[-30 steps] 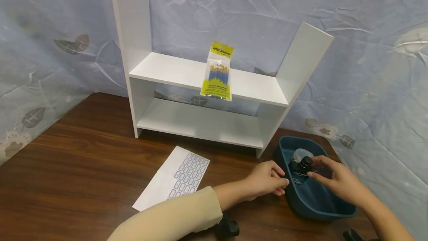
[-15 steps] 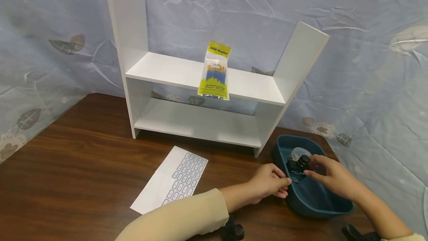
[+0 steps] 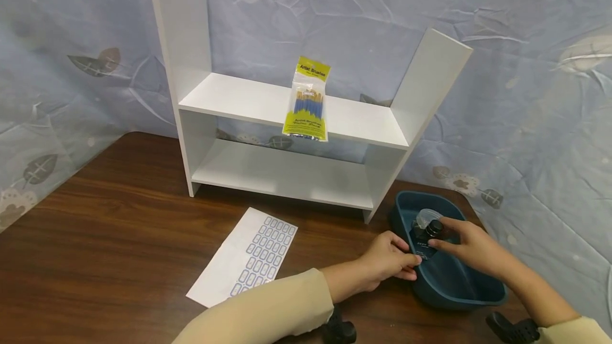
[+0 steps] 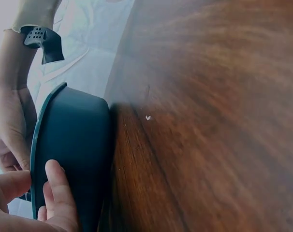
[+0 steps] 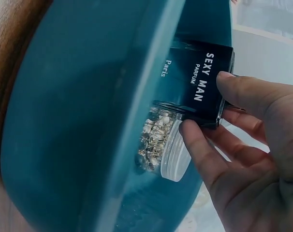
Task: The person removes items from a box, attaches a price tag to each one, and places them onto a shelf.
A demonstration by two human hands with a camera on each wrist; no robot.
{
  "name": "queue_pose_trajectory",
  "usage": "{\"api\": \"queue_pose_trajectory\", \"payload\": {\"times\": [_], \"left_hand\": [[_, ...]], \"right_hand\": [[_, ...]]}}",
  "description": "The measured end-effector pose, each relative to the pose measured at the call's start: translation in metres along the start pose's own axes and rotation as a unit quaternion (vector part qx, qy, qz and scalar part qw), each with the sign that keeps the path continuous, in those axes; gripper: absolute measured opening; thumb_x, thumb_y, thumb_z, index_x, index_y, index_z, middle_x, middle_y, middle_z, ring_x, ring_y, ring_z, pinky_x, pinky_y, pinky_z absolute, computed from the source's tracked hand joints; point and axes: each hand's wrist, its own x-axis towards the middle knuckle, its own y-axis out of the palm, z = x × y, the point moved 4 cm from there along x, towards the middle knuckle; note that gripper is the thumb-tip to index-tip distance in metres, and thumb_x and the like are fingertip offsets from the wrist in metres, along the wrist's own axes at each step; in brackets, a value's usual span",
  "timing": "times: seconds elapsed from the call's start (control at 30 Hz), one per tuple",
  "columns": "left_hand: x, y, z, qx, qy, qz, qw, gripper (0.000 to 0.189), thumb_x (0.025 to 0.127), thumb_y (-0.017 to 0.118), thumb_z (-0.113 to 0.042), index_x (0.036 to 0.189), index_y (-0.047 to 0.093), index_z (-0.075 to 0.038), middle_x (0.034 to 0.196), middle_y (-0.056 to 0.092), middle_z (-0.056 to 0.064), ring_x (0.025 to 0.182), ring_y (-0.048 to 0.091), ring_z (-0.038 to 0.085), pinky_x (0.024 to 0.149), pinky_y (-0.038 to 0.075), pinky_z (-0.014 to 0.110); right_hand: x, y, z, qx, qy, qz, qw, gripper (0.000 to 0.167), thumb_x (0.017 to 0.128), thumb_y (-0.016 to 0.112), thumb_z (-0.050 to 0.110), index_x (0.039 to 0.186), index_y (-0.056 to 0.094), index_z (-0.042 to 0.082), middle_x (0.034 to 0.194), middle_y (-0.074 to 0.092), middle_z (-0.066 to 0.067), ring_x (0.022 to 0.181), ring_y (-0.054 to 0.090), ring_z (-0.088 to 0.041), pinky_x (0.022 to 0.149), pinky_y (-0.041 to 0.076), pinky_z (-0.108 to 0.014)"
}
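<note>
Inside the blue bin (image 3: 461, 284), the right hand (image 3: 478, 248) grips the black bottle (image 5: 197, 79) between thumb and fingers. The left hand (image 3: 386, 260) pinches the bin's rim (image 4: 36, 137).

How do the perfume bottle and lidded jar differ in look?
The perfume bottle is dark and boxy; the jar is clear and round. The bottle has a black cap, the jar a whitish lid. The bottle bears white lettering; the jar shows small shiny pieces. Both are in the bin.

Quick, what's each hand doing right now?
Left hand: pinching the blue tub.
Right hand: holding the black bottle inside the tub.
</note>
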Motion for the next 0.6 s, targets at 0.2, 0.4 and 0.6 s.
{"api": "queue_pose_trajectory", "payload": {"times": [0.2, 0.4, 0.6], "left_hand": [[0.0027, 0.0007, -0.0014, -0.011, -0.001, -0.001, 0.9999, 0.029, 0.091, 0.073, 0.008, 0.104, 0.052, -0.009, 0.082, 0.071, 0.011, 0.074, 0.079, 0.028, 0.073, 0.066, 0.034], [0.0034, 0.0020, -0.0018, -0.012, -0.008, -0.004, 0.9999, 0.032, 0.091, 0.073, 0.009, 0.105, 0.051, -0.010, 0.083, 0.072, 0.013, 0.080, 0.080, 0.031, 0.075, 0.066, 0.033], [0.0033, 0.0018, -0.0034, -0.006, -0.015, -0.004, 0.9999, 0.033, 0.091, 0.073, 0.008, 0.105, 0.050, -0.010, 0.083, 0.072, 0.013, 0.078, 0.080, 0.028, 0.076, 0.066, 0.033]], "right_hand": [[0.0031, -0.0001, 0.0000, 0.007, -0.010, 0.007, 0.9999, 0.061, 0.099, 0.073, 0.030, 0.142, 0.056, -0.010, 0.119, 0.075, -0.019, 0.108, 0.072, -0.035, 0.076, 0.060, -0.041], [0.0036, 0.0007, -0.0013, 0.027, -0.024, 0.013, 0.9992, 0.052, 0.100, 0.072, 0.028, 0.137, 0.062, -0.006, 0.121, 0.075, -0.016, 0.112, 0.072, -0.036, 0.081, 0.062, -0.043], [0.0031, 0.0011, -0.0025, 0.036, -0.037, 0.008, 0.9986, 0.050, 0.100, 0.072, 0.027, 0.138, 0.063, -0.004, 0.130, 0.071, -0.022, 0.117, 0.070, -0.041, 0.088, 0.062, -0.050]]}}
